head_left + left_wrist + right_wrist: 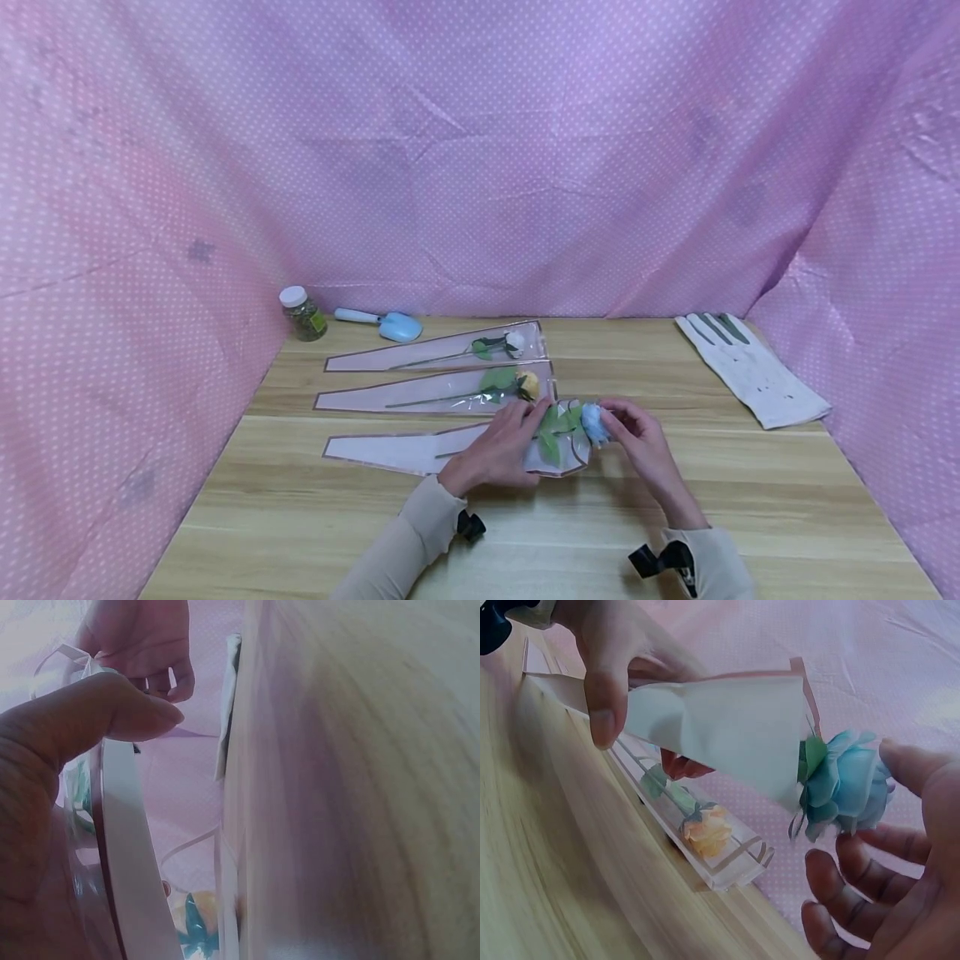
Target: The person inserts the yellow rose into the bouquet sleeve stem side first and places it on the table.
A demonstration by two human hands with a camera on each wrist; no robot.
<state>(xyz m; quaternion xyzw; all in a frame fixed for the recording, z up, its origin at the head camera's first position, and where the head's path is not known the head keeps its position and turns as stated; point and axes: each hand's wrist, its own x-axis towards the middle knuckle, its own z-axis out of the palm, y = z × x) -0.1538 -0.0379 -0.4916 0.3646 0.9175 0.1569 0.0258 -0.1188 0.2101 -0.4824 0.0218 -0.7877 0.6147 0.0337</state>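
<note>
A blue artificial rose (pixel 595 424) lies partly in a clear-fronted, white-backed flower sleeve (pixel 367 448), its head sticking out of the wide end. My left hand (pixel 504 448) grips that sleeve near the wide end, thumb on one face and fingers on the other. At the bloom, my right hand (pixel 637 437) pinches the petals between thumb and fingers. The right wrist view shows the blue bloom (pixel 849 784) just past the sleeve's edge, with a green leaf (pixel 811 756) at its base. Much of the stem is hidden behind my left hand.
Beyond lie a sleeve with a yellow rose (pixel 528 384) and another with a white rose (pixel 515 344). A lidded jar (pixel 303 317) and a light-blue hand trowel (pixel 400 327) stand and lie at the back left. White gloves (pixel 757 379) lie at the right edge, near pink dotted cloth (pixel 525 167).
</note>
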